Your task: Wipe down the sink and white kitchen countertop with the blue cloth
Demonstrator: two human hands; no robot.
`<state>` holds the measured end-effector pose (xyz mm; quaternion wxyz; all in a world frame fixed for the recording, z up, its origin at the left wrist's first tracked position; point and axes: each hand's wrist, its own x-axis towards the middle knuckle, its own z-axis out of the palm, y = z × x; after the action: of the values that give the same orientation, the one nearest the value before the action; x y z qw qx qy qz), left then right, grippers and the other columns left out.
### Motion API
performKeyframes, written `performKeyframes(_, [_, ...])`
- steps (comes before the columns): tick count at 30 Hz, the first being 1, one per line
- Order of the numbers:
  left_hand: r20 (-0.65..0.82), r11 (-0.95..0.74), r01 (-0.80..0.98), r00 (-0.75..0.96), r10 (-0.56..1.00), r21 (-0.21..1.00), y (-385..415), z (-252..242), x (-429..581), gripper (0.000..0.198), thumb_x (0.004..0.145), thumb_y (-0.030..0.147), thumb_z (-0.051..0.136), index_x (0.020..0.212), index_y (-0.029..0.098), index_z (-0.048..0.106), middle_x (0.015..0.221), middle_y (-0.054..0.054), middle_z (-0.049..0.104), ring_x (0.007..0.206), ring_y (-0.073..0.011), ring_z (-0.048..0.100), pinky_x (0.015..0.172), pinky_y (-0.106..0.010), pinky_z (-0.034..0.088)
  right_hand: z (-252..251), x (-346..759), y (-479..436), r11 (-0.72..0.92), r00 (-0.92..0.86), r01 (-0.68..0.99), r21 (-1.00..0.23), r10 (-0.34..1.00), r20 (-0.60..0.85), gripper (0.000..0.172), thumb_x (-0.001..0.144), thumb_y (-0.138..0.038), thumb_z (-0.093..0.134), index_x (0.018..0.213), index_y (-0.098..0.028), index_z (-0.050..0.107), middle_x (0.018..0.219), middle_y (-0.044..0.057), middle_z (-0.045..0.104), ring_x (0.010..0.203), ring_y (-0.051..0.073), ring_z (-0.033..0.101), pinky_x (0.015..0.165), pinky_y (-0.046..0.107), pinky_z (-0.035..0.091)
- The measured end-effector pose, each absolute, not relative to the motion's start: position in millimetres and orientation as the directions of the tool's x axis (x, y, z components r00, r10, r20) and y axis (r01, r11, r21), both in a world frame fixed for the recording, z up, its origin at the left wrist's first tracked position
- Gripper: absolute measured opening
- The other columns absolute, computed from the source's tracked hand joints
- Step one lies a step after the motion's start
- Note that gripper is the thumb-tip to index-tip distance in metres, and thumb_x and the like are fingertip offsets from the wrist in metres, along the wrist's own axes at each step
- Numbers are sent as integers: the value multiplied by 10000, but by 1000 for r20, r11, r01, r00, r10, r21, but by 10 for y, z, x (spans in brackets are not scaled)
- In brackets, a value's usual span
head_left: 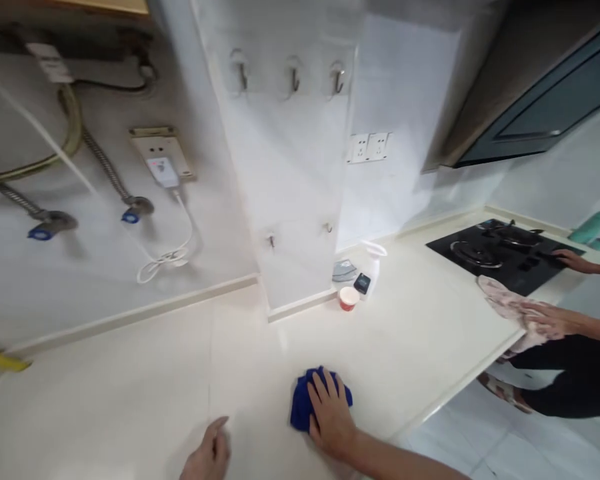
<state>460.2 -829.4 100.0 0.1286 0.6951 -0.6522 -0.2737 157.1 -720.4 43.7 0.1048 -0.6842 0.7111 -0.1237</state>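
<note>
My right hand (pixel 333 417) lies over a blue cloth (pixel 301 399), its fingers spread and pressing the bunched fabric onto the white countertop (pixel 130 393). To the left, at the bottom edge of the view, my left hand (pixel 207 455) is just over the counter, loosely bent, with nothing in it. Its lower part is cut off by the frame. Beyond the cloth, near the wall corner, a small white tub with a red base (pixel 349 299) stands beside a dark little box (pixel 363 283), a white spray bottle (pixel 374 263) and a grey packet (pixel 344 271).
At right another person's hand (pixel 550 319) rests on a pinkish cloth (pixel 500 297) at the counter edge. That person's other hand (pixel 573 260) touches the black gas hob (pixel 480 253). Hooks (pixel 294 79) line the pillar. Left, a plugged-in white cable (pixel 165 260) hangs near pipe valves (pixel 135 210).
</note>
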Motion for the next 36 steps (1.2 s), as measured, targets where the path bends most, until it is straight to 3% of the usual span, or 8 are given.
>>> performKeyframes(6, [-283, -275, -808, 140, -949, 522, -8521, 858, 5386, 511, 926, 521, 367, 1265, 290, 671, 729, -4, 736, 727, -271, 698, 682, -339, 479, 587, 1672, -7608, 45, -39, -947, -318, -999, -24, 717, 957, -462, 518, 1603, -170, 413, 1706, 146, 319, 1573, 456, 203, 1261, 701, 169])
performKeyframes(11, [-240, -458, -550, 423, -874, 698, -8521, 711, 5637, 428, 886, 414, 451, 1224, 263, 665, 714, 20, 715, 681, -218, 688, 707, -307, 509, 613, 1280, -7617, 240, -255, -949, -206, -966, 49, 567, 1002, -352, 429, 1549, -219, 502, 1648, 90, 440, 1537, 372, 296, 1227, 576, 275])
performKeyframes(16, [-110, -349, -700, 363, -925, 623, -8433, 784, 5567, 392, 913, 431, 461, 1157, 245, 705, 754, -19, 701, 679, -217, 629, 680, -322, 454, 717, 1014, -7955, 552, -553, -833, -30, -829, 85, 576, 1011, -293, 348, 1528, -97, 511, 1588, 211, 478, 1448, 439, 381, 1088, 605, 372])
performKeyframes(19, [-62, -299, -733, 332, -941, 611, -8438, 843, 5511, 335, 939, 426, 523, 1143, 229, 701, 807, -42, 700, 779, -226, 650, 718, -323, 477, 791, 1230, -8422, 579, -579, -815, -13, -814, 52, 611, 988, -284, 361, 1531, -28, 481, 1589, 260, 452, 1440, 462, 381, 1084, 627, 359])
performKeyframes(23, [-96, -356, -735, 371, -923, 577, -8409, 828, 5471, 387, 966, 506, 625, 1165, 177, 666, 1026, -62, 690, 905, -215, 662, 814, -376, 574, 884, 1993, -9011, 327, -324, -938, -114, -945, -42, 686, 945, -304, 433, 1580, -47, 410, 1675, 217, 343, 1523, 447, 263, 1194, 653, 233])
performKeyframes(27, [-108, -394, -755, 400, -910, 524, -8344, 834, 5502, 426, 953, 507, 669, 1212, 170, 647, 1171, -78, 664, 1025, -243, 662, 872, -415, 601, 988, 2941, -9031, -78, 115, -943, -324, -989, -96, 733, 936, -396, 482, 1593, -82, 391, 1716, 180, 270, 1560, 464, 152, 1233, 712, 122])
performKeyframes(32, [-107, -383, -777, 383, -918, 499, -8420, 886, 5572, 382, 982, 497, 552, 1173, 193, 683, 1030, -66, 713, 853, -222, 663, 769, -371, 553, 987, 3476, -8268, -516, 538, -732, -445, -838, 87, 650, 984, -432, 453, 1567, -146, 419, 1676, 130, 379, 1579, 407, 155, 1247, 709, 174])
performKeyframes(36, [-155, -477, -728, 466, -871, 492, -8570, 697, 5696, 348, 892, 467, 491, 1082, 308, 735, 858, -2, 749, 669, -231, 654, 699, -370, 491, 770, 3022, -7782, -633, 596, -648, -423, -768, 236, 556, 1017, -471, 425, 1542, -290, 448, 1596, 18, 507, 1577, 314, 220, 1270, 618, 238])
